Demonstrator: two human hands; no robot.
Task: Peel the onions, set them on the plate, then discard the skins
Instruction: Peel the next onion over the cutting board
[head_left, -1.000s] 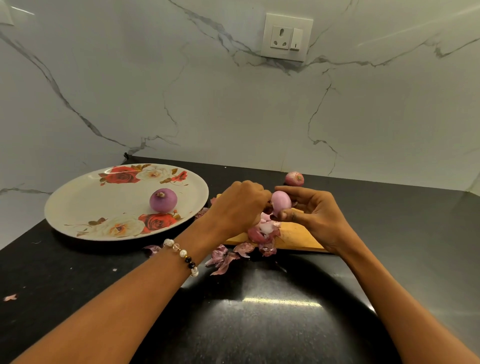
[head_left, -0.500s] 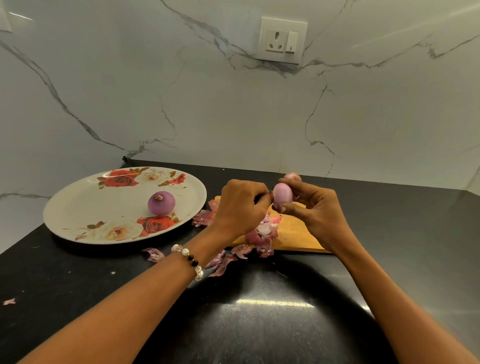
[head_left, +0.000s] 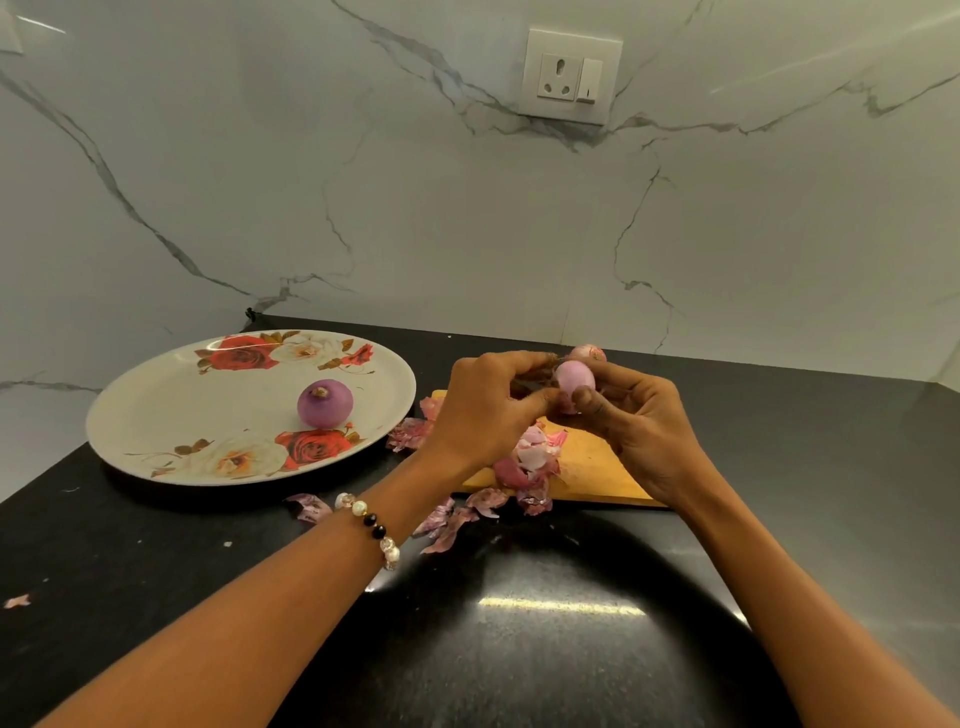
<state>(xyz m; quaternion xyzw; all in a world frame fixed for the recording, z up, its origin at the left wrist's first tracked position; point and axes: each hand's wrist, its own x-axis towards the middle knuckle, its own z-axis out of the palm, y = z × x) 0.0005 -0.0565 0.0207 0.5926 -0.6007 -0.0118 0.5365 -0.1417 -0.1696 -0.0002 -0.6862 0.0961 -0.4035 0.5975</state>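
Head camera view, looking down at a black tabletop (head_left: 156, 561) set against a white marbled wall. Both hands meet above a wooden cutting board (head_left: 597, 467). The right hand (head_left: 644, 431) has its fingers (head_left: 584, 397) curled round a small pale pink onion (head_left: 574, 379), held up off the board. The left hand (head_left: 488, 410), with a beaded bracelet (head_left: 371, 525) at the wrist, is bunched against the onion's left side, fingertips pinching at it; whether they hold a strip of skin cannot be told from here.

Progress, as a judgement: about a third to half done. One peeled purple onion (head_left: 325, 404) already sits on the floral plate (head_left: 156, 415) to the left. The onion in hand looks smooth and nearly bare. A third onion (head_left: 589, 354) with its skin on shows just behind the hands, near the wall. Loose skins (head_left: 532, 457) lie heaped on the board's near left part and scattered on the tabletop in front of it and beside the plate. Left to do: finish this onion, plate it, peel the last one, then clear away all the skins.

Compared with half a second ago, the hands have closed in more tightly on the onion, and the left fingertips now press against it lower down. The plate, its onion and the skins have not shifted.
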